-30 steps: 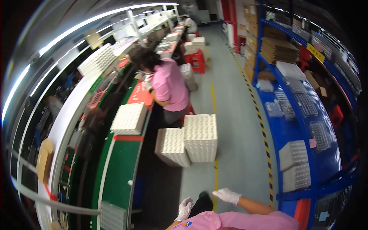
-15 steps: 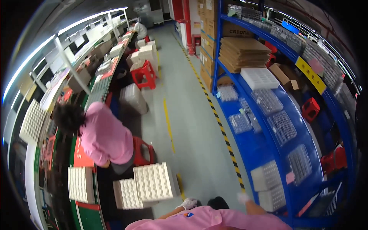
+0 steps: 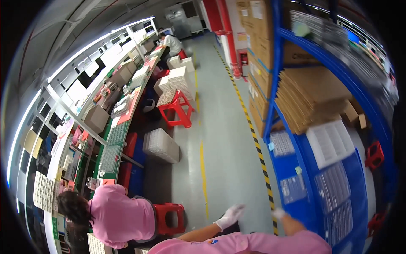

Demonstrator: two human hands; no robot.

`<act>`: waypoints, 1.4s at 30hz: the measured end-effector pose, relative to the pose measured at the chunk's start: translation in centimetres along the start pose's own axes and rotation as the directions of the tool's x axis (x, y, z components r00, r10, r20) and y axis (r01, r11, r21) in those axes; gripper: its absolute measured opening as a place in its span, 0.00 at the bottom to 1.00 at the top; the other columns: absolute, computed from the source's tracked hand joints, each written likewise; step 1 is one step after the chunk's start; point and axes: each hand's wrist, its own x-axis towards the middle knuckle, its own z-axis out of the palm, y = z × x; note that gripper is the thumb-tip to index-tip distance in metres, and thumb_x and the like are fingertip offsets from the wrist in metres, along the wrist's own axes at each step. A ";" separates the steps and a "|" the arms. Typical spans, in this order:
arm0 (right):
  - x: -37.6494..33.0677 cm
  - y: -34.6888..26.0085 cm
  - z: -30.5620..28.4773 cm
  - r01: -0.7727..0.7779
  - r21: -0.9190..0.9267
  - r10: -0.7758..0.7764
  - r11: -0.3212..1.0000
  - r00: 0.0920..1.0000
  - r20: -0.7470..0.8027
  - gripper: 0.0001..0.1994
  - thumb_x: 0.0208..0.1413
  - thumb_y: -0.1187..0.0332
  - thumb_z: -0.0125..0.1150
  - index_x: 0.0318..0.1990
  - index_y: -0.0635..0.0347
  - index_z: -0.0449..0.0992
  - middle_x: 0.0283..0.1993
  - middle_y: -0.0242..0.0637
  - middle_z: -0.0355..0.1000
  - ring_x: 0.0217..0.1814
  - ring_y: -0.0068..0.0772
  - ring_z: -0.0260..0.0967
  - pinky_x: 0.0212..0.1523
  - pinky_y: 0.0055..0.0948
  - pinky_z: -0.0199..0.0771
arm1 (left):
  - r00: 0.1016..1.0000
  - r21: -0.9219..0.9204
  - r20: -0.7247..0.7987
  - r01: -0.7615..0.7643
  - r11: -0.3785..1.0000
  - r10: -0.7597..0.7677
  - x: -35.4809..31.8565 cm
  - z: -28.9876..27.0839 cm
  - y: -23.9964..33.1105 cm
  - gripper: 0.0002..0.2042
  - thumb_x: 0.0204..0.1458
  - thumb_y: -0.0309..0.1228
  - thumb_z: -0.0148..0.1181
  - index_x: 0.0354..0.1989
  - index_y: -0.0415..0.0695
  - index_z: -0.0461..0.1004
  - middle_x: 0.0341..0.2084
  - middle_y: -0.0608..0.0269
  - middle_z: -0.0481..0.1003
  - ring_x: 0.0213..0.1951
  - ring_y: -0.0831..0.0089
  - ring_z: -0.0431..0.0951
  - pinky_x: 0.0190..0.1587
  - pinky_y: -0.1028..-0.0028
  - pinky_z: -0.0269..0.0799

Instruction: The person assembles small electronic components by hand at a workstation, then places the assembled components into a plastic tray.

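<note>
My left hand (image 3: 230, 216), in a white glove, hangs over the grey floor in front of my pink top (image 3: 237, 244). Its fingers reach out and nothing shows in them. Off to the right, my right hand (image 3: 278, 213), also gloved in white, is smeared by motion beside the yellow-and-black floor tape (image 3: 267, 186). I cannot make out its fingers. Nearest to that hand is the blue shelving rack (image 3: 296, 160) with clear plastic trays (image 3: 292, 189) on it.
A seated person in pink (image 3: 120, 216) works at the left bench, by a red stool (image 3: 169, 216). Farther along the aisle stand stacked white trays (image 3: 161, 145) and another red stool (image 3: 176, 111). Flattened cardboard (image 3: 302, 101) lies on the rack; cartons (image 3: 259, 63) stand beyond.
I have moved forward along the aisle; the seated person and stools now appear lower in view. My left hand has swung forward. The white trays beside the seated person have mostly left view.
</note>
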 end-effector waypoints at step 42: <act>60.7 -142.4 -90.5 0.390 0.524 -0.586 0.757 0.049 0.809 0.25 0.61 0.47 0.52 0.44 0.64 0.78 0.34 0.29 0.74 0.36 0.17 0.68 0.39 0.21 0.69 | 0.964 0.017 0.239 0.117 0.993 -0.117 134.5 -87.6 9.4 0.14 0.55 0.32 0.52 0.48 0.43 0.74 0.42 0.52 0.76 0.44 0.58 0.76 0.48 0.62 0.71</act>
